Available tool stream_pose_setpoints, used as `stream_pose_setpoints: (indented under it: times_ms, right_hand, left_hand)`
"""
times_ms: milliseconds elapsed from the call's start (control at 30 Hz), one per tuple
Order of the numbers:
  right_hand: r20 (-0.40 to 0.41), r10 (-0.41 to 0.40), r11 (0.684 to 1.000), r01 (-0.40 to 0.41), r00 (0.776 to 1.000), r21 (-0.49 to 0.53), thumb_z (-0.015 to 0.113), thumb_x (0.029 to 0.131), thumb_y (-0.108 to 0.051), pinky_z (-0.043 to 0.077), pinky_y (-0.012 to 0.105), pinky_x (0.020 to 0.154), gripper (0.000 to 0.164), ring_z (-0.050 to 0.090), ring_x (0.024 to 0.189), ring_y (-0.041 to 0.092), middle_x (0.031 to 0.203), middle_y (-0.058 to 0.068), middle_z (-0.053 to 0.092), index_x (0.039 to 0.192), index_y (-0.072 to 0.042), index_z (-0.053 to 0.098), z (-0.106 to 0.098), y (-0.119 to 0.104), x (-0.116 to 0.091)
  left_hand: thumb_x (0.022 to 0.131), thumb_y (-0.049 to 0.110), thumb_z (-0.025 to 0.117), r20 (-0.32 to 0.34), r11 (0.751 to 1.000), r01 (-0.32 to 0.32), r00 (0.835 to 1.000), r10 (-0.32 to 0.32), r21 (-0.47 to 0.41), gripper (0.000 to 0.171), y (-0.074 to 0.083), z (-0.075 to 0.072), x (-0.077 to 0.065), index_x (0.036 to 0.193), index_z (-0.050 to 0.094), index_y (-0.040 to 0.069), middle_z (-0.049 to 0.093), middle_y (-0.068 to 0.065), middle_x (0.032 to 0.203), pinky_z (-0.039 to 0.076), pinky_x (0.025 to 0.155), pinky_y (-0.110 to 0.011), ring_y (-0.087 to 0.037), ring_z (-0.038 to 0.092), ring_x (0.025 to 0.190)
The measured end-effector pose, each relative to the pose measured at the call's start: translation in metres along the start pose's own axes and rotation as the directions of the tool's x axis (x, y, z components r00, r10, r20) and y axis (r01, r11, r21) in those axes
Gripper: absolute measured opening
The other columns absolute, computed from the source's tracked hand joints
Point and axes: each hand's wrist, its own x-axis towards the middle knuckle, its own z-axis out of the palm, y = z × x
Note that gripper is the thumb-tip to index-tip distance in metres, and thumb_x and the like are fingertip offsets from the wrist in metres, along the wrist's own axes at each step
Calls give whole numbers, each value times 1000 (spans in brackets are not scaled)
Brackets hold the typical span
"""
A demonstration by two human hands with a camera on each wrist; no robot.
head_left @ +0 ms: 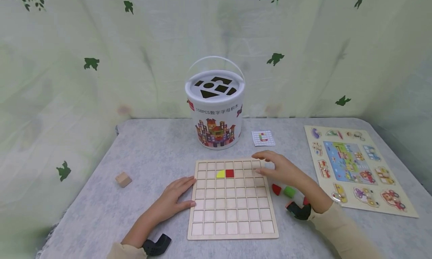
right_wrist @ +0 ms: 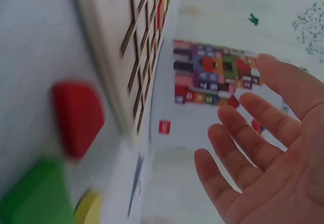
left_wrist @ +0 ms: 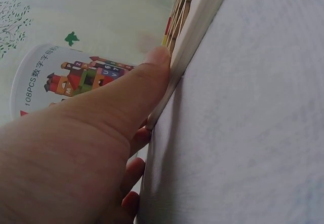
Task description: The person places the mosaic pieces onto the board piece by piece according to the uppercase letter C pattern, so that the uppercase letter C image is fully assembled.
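A wooden grid board (head_left: 233, 204) lies flat on the table. Two pieces sit side by side in its upper rows, a yellow quarter-round (head_left: 221, 173) and a red square (head_left: 229, 173). Against the board's left edge rest the thumb and fingertips of my left hand (head_left: 170, 199); in the left wrist view the thumb (left_wrist: 136, 89) presses on the side. My right hand (head_left: 281, 170) hovers over the upper right corner, fingers spread and relaxed, with nothing in it. Beneath that arm are a red piece (head_left: 276, 189) and a green piece (head_left: 289, 191); a yellow piece (right_wrist: 88, 208) shows in the right wrist view.
Behind the board stands a white bucket (head_left: 217, 112) with a shape-sorter lid. Beside it lies a small pattern card (head_left: 263, 138). A wooden picture puzzle (head_left: 361, 169) lies at the right, and a plain wooden block (head_left: 123, 179) at the left.
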Motion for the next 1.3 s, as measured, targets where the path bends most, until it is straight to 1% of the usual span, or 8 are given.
stream_pose_setpoints:
  times_ms: [100, 200, 333, 500, 733, 933, 1167, 1300]
  right_hand:
    - [-27, -15, 1000, 15, 1000, -23, 66, 84, -17, 41, 48, 88, 43, 49, 109, 28, 121, 6, 53, 123, -6, 53, -9, 10, -15]
    - [-30, -1, 1000, 0, 1000, -27, 67, 83, -18, 42, 47, 86, 43, 49, 107, 30, 121, 6, 53, 122, -5, 53, -15, 20, -29]
    - [-4, 72, 997, -72, 997, -42, 66, 84, -18, 42, 46, 87, 42, 49, 107, 29, 120, 6, 53, 122, -6, 53, -18, 34, -46]
    - [28, 166, 984, -164, 986, -76, 65, 84, -14, 42, 45, 87, 34, 50, 103, 25, 115, 5, 55, 117, -9, 57, -20, 47, -59]
    - [36, 128, 986, -123, 991, -117, 64, 82, -3, 43, 41, 86, 30, 51, 101, 20, 111, 2, 57, 111, -10, 60, -18, 56, -62]
    - [19, 79, 983, -75, 997, -165, 67, 81, -9, 46, 30, 78, 31, 50, 88, 13, 102, -3, 56, 111, -9, 61, -13, 60, -59]
    - [94, 141, 978, -124, 986, -166, 63, 84, -10, 45, 29, 76, 32, 48, 86, 12, 104, -3, 53, 116, -11, 60, -18, 58, -57]
    - [96, 149, 974, -130, 984, -185, 63, 84, -9, 45, 29, 75, 30, 49, 86, 11, 102, -5, 54, 113, -11, 61, -20, 57, -56]
  left_hand:
    - [79, 42, 65, 1, 1000, 2, 1000, -2, -2, 71, 0, -1, 0, 137, 39, 10, 36, -8, 140, 19, 101, -54, -31, 26, 129]
    - [79, 41, 65, 1, 1000, 7, 1000, -7, 6, 70, 0, -1, 0, 137, 39, 11, 36, -8, 140, 19, 101, -54, -31, 26, 129]
    - [80, 42, 64, 2, 1000, 7, 1000, -7, 10, 71, 0, -1, 0, 137, 39, 11, 35, -8, 140, 19, 101, -53, -31, 26, 129]
    - [80, 43, 64, 4, 1000, 1, 1000, -1, 5, 71, -1, 0, 1, 137, 39, 11, 35, -8, 140, 19, 101, -54, -31, 25, 129]
    - [80, 42, 65, 4, 1000, -2, 1000, 2, -5, 71, 0, -1, 1, 137, 39, 10, 35, -8, 140, 19, 101, -54, -32, 25, 129]
    - [80, 42, 64, 4, 1000, 5, 1000, -5, -6, 70, 0, 0, 0, 137, 39, 11, 35, -8, 140, 18, 101, -54, -31, 25, 129]
    - [80, 43, 64, 2, 1000, 2, 1000, -2, 0, 71, -1, 1, 0, 137, 39, 11, 35, -8, 140, 19, 101, -54, -31, 26, 129]
    - [80, 44, 64, 3, 1000, -1, 1000, 1, 4, 71, -1, 1, 0, 137, 39, 11, 35, -8, 140, 19, 101, -54, -31, 26, 129]
